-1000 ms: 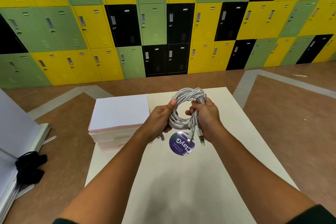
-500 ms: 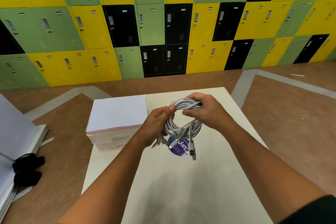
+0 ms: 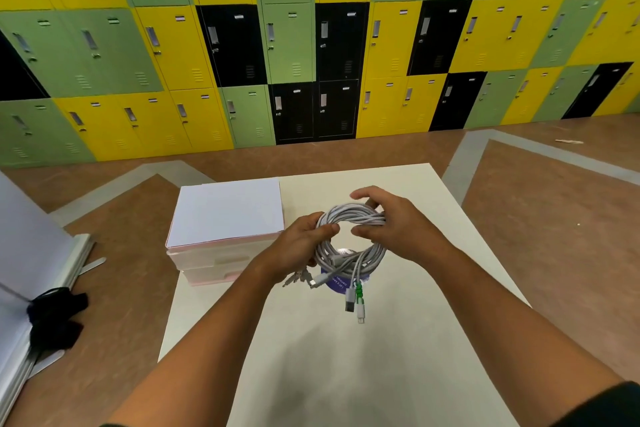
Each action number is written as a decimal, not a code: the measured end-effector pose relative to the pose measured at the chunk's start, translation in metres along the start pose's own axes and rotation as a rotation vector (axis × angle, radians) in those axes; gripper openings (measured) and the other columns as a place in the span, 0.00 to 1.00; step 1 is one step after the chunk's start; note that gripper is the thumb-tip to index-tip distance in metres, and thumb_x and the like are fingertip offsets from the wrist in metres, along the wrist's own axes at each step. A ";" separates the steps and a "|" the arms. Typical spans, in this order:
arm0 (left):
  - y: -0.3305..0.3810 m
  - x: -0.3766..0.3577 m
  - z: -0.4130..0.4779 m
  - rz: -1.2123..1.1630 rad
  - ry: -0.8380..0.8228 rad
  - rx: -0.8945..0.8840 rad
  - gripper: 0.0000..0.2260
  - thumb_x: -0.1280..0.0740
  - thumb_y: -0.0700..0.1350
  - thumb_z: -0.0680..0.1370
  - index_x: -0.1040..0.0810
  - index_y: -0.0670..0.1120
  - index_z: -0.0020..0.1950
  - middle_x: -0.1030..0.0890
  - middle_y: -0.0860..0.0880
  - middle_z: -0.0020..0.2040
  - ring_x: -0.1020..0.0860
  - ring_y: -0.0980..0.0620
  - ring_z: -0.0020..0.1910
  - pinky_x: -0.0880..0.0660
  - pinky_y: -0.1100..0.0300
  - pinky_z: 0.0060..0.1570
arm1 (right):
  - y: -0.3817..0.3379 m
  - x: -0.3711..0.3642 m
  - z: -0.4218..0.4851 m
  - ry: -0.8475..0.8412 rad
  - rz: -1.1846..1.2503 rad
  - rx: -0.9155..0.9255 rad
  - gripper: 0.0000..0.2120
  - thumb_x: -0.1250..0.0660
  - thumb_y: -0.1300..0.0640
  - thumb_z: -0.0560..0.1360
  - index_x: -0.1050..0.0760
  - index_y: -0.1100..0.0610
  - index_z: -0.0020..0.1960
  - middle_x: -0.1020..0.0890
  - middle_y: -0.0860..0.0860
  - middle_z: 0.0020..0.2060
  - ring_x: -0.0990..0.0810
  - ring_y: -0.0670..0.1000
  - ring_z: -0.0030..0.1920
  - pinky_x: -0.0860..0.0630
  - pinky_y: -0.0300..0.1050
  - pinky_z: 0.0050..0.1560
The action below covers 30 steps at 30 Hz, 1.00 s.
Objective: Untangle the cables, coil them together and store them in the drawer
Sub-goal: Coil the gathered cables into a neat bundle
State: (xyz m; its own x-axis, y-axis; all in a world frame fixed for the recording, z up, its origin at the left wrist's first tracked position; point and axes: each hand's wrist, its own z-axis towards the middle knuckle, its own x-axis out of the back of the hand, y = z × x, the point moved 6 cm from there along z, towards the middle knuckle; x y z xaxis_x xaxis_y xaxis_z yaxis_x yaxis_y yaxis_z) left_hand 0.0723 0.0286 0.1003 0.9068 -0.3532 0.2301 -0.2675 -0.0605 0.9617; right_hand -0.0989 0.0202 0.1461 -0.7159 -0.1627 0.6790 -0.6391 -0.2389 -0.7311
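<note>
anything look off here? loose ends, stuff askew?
Mostly tidy. The left hand and right hand hold the cable coil, but several plug ends hang loose below it rather than tucked in. The drawer unit looks closed. A black cloth lies crumpled on the floor, left.

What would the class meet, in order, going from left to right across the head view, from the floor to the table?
Black fabric item on the floor → drawer unit → left hand → coiled cables → right hand.
</note>
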 end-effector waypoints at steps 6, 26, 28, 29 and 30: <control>0.006 -0.002 0.004 0.151 -0.034 -0.037 0.11 0.32 0.52 0.80 0.23 0.46 0.55 0.23 0.59 0.33 0.25 0.59 0.33 0.29 0.65 0.35 | 0.002 -0.005 0.000 -0.054 -0.055 -0.021 0.04 0.31 0.50 0.77 0.23 0.47 0.51 0.19 0.45 0.40 0.20 0.47 0.41 0.21 0.50 0.44; 0.005 -0.004 0.010 0.363 -0.022 -0.109 0.05 0.28 0.45 0.77 0.24 0.50 0.46 0.22 0.50 0.35 0.21 0.50 0.34 0.21 0.51 0.39 | -0.002 -0.002 -0.001 -0.173 -0.133 -0.072 0.09 0.27 0.52 0.73 0.23 0.47 0.52 0.19 0.46 0.41 0.18 0.48 0.40 0.19 0.45 0.41; 0.009 -0.008 0.008 0.316 -0.071 -0.118 0.05 0.28 0.42 0.77 0.24 0.50 0.45 0.23 0.52 0.34 0.23 0.55 0.32 0.23 0.58 0.35 | -0.006 -0.007 -0.001 -0.232 -0.086 -0.068 0.15 0.25 0.50 0.71 0.23 0.47 0.56 0.18 0.45 0.43 0.18 0.46 0.41 0.20 0.42 0.41; 0.011 -0.010 0.008 0.295 -0.096 -0.126 0.05 0.28 0.42 0.77 0.22 0.49 0.46 0.21 0.52 0.35 0.23 0.56 0.32 0.24 0.60 0.35 | -0.008 -0.010 -0.002 -0.249 -0.061 -0.066 0.16 0.24 0.49 0.71 0.23 0.47 0.56 0.18 0.45 0.42 0.18 0.45 0.39 0.21 0.40 0.39; 0.011 -0.011 0.007 0.276 -0.116 -0.131 0.05 0.27 0.42 0.76 0.21 0.48 0.49 0.19 0.50 0.37 0.21 0.55 0.34 0.23 0.60 0.36 | -0.008 -0.014 -0.002 -0.253 -0.012 -0.071 0.14 0.25 0.49 0.72 0.22 0.49 0.55 0.17 0.45 0.39 0.19 0.44 0.35 0.22 0.39 0.37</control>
State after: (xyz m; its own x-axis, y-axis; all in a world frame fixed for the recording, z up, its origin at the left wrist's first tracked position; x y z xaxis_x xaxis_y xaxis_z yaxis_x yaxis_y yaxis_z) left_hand 0.0574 0.0251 0.1070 0.7604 -0.4442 0.4738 -0.4473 0.1708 0.8779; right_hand -0.0842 0.0265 0.1425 -0.6206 -0.3965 0.6765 -0.6719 -0.1760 -0.7195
